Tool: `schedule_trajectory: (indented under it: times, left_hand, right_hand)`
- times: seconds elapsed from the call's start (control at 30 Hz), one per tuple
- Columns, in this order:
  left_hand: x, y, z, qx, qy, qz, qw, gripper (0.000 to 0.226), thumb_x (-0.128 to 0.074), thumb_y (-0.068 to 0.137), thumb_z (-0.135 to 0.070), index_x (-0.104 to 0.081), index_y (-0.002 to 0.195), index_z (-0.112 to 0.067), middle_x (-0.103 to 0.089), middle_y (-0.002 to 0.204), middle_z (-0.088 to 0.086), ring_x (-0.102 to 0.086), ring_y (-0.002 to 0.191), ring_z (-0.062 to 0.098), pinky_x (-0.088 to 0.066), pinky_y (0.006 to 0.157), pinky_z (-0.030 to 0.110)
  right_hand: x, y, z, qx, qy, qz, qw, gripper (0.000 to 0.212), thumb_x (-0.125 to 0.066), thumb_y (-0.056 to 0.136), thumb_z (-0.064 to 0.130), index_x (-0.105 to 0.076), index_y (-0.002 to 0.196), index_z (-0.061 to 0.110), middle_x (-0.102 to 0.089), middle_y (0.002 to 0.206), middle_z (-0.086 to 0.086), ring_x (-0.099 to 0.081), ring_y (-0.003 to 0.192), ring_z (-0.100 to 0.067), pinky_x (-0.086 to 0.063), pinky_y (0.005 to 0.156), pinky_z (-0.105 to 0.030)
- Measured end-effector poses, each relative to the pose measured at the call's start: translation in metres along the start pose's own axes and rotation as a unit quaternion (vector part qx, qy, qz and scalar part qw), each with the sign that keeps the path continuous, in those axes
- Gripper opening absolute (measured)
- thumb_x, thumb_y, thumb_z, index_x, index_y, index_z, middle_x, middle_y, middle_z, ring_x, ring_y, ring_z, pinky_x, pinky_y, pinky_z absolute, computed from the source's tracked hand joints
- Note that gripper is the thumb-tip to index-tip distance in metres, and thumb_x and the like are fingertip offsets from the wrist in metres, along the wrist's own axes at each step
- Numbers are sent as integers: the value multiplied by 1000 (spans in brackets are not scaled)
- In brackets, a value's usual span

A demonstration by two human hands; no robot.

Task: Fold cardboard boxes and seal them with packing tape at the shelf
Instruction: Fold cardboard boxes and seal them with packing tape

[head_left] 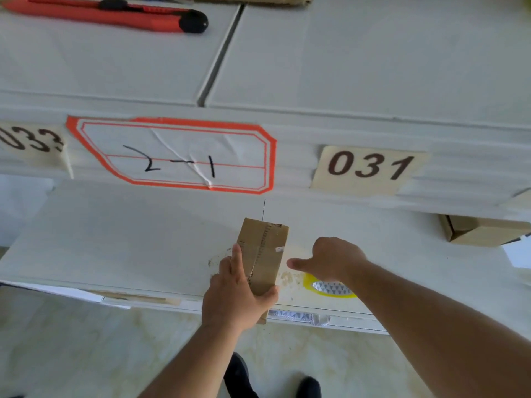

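Currently: left hand (234,297) gripping small cardboard box (263,254) on lower shelf (115,239); right hand (330,261), fingers curling over yellow tape roll (330,288), grasp unclear. Risk: overhanging box is tipping off if grip is loosening.

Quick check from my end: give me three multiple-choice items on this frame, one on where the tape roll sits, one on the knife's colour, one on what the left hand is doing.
1. The tape roll lies:
A. under the right hand
B. on the upper shelf
C. on the floor

2. The utility knife is:
A. blue
B. red and black
C. green

3. The left hand:
A. hangs idle
B. holds scissors
C. grips the cardboard box

Answers: 1 A, its yellow rim shows beneath that hand; 2 B, red body, black end; 3 C, thumb and fingers wrap the box.
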State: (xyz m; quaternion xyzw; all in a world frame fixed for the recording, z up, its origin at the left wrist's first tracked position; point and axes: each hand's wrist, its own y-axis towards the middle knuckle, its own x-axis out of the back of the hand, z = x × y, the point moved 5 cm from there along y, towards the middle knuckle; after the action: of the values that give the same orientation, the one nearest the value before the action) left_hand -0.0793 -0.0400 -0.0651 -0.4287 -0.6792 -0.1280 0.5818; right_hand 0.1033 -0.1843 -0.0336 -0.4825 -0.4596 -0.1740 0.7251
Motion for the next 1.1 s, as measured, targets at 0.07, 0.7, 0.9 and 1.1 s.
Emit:
schedule_trajectory:
  times: [0.07,0.7,0.9,1.1]
  left_hand:
    - [0,-1,0,-2,-7,5,1000,126,-48,74,-89,20,160,-27,-26,151,0,-48,125,25,-53,92,40]
    - [-40,5,-22,48,-415,82,905,69,-66,78,-61,-44,143,-53,-58,137,-15,-58,123,6,-50,102,34]
    - [-26,12,7,32,-335,42,941,27,-42,109,-35,-57,127,-47,-69,117,-16,-65,110,11,-49,86,28]
    - [-34,8,11,33,-357,43,933,38,-36,111,-37,-49,146,-41,-56,131,-21,-53,116,3,-37,91,22]
  right_hand:
    - [-8,3,-1,-7,13,8,1000,70,-49,78,93,-57,79,23,-63,82,9,-58,76,-12,-45,70,-34]
    - [18,-21,-25,23,195,-27,980,63,-60,84,76,-59,73,14,-62,65,2,-61,64,-17,-42,60,-31]
    - [21,-19,47,122,188,0,974,62,-55,87,75,-54,65,17,-57,64,2,-58,63,-20,-38,57,-30]
    - [24,-9,62,110,203,50,972,62,-60,89,74,-57,69,15,-57,68,-1,-55,63,-17,-37,56,-31]
